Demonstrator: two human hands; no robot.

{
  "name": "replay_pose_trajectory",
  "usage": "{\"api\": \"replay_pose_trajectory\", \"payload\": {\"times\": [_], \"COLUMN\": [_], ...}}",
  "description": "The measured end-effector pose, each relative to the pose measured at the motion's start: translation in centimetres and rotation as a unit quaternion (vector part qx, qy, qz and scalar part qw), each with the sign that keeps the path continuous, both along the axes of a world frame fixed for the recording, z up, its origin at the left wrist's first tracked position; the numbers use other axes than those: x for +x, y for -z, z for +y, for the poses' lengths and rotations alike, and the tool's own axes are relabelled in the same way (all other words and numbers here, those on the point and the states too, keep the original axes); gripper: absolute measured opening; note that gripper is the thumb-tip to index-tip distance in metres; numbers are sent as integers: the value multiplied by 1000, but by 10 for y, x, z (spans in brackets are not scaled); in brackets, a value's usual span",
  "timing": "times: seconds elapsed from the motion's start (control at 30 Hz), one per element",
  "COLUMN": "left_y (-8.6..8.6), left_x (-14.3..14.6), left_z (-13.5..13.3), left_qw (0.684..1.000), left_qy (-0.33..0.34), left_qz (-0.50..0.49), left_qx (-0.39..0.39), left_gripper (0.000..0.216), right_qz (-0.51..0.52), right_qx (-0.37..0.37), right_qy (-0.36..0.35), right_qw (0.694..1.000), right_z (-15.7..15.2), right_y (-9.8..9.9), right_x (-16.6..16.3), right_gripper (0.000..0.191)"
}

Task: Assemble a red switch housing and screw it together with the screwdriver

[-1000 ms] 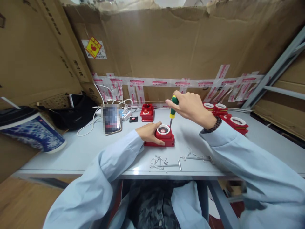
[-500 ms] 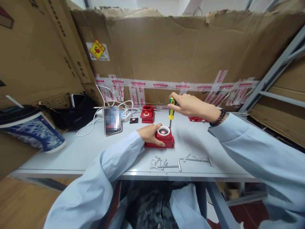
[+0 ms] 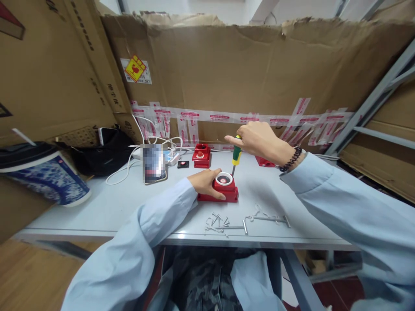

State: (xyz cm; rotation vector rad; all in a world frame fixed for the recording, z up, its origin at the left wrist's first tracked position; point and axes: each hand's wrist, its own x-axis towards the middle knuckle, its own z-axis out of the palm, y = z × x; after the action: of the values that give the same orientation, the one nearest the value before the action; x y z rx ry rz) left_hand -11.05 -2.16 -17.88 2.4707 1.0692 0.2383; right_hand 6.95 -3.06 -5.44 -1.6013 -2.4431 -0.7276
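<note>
A red square device with a white ring on top sits on the grey table. My left hand rests closed against its left side and holds it down. My right hand grips the top of a green and yellow screwdriver. The screwdriver stands nearly upright with its tip at the device's back right corner. Several loose screws and two metal pins lie just in front of the device.
A second red device and a small black part lie behind. A phone, white cables and a black bag are at the left, with a blue patterned object beyond. Taped cardboard walls surround the table.
My right hand has shifted its hold on the screwdriver handle, fingers turning round it, while the tip stays at the device. The view has tilted up a little. My left hand has not moved.
</note>
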Motion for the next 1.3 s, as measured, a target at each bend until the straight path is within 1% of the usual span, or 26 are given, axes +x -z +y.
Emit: {"api": "replay_pose_trajectory", "payload": {"times": [0.03, 0.1, 0.13, 0.2, 0.23, 0.27, 0.3, 0.33, 0.37, 0.47, 0.5, 0.53, 0.6, 0.7, 0.8, 0.87, 0.93, 0.97, 1.03, 1.1, 1.17, 1.23, 1.3], "left_y": [0, 0, 0, 0, 0, -1, -1, -1, -1, 0, 0, 0, 1, 0, 0, 1, 2, 2, 2, 2, 2, 2, 1], "left_x": [0, 0, 0, 0, 0, 0, 0, 0, 0, -1, -1, -1, -1, -1, -1, -1, -2, -2, -2, -2, -3, -3, -2], "left_z": [0, 0, 0, 0, 0, 0, 0, 0, 0, 0, 1, 1, 1, 1, 0, 1, 1, 1, 2, 2, 2, 2, 1], "left_qw": [1000, 1000, 1000, 1000, 1000, 1000, 1000, 1000, 1000, 1000, 1000, 1000, 1000, 1000, 1000, 1000, 1000, 1000, 1000, 1000, 1000, 1000, 1000], "left_qy": [1, 1, 0, -2, -3, -3, -2, -2, -2, -3, -3, -3, -2, -2, -8, -7, -3, -2, -1, -2, -2, -3, -5], "left_qz": [-3, -6, -8, -11, -12, -12, -12, -10, -8, -1, 0, 1, 2, 7, 9, 9, 8, 8, 6, 2, -2, -3, -3], "left_qx": [-1, -5, -7, -14, -16, -18, -17, -16, -15, -10, -5, 0, 7, -6, -4, 6, 13, 14, 8, -2, -6, -5, -3], "left_gripper": [60, 60, 59, 59, 59, 59, 58, 58, 59, 60, 60, 61, 61, 61, 62, 62, 62, 62, 62, 62, 63, 63, 63], "right_qz": [9, 43, 67, 110, 121, 123, 117, 103, 85, 27, 20, 21, 30, 40, 64, 78, 81, 84, 99, 123, 131, 127, 132], "right_qx": [-27, -124, -186, -296, -330, -346, -344, -326, -291, -129, -78, -43, -14, -21, -26, -23, -33, -51, -119, -208, -266, -295, -304], "right_qy": [-15, -56, -72, -75, -69, -66, -67, -69, -67, -19, 2, 16, 33, 50, 82, 97, 86, 69, 6, -87, -172, -207, -207], "right_qw": [999, 990, 978, 946, 934, 928, 929, 937, 951, 991, 997, 999, 999, 998, 994, 992, 992, 993, 988, 966, 939, 924, 921], "right_z": [-1, -2, -2, -2, -2, -1, 0, 1, 2, 3, 3, 4, 4, 4, 2, 0, -2, -3, -2, 1, 4, 6, 5], "right_y": [-1, -5, -9, -16, -19, -21, -22, -21, -20, -10, -6, -3, 1, 2, 2, 2, 4, 4, 3, -1, -7, -14, -17], "right_x": [3, 10, 15, 23, 26, 29, 30, 29, 27, 16, 12, 8, 4, 4, 5, 5, 6, 8, 14, 23, 30, 35, 34], "right_gripper": [50, 40, 36, 32, 31, 29, 28, 30, 35, 54, 57, 58, 58, 53, 50, 53, 58, 58, 55, 55, 52, 42, 33]}}
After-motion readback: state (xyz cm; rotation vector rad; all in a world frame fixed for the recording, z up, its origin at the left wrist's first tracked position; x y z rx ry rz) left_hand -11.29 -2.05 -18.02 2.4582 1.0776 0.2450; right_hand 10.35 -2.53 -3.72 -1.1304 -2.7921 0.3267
